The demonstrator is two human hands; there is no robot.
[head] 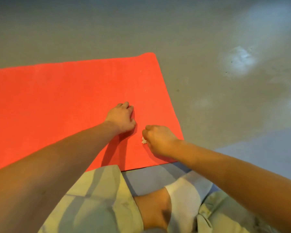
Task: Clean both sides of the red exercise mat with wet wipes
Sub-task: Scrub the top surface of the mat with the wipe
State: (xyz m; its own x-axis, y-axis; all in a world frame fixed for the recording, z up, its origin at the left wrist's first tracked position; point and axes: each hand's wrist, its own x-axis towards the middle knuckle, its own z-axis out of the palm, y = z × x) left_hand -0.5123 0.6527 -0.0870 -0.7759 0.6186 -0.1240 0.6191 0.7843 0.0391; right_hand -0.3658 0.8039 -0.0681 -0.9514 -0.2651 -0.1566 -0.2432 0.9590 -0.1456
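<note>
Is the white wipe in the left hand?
No, the right hand grips the wipe on the red mat.

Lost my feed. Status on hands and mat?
Right hand grips wadded wipe on red mat. Left hand curled, resting on mat. Knee overlaps near edge.

Plain orange-red exercise mat (65,98), small white crumpled wet wipe (144,140), mottled grey-green floor (208,47) with pale patches, blue-grey floor pad (267,142), pale khaki-green shorts (94,199), white sock (183,197).
</note>
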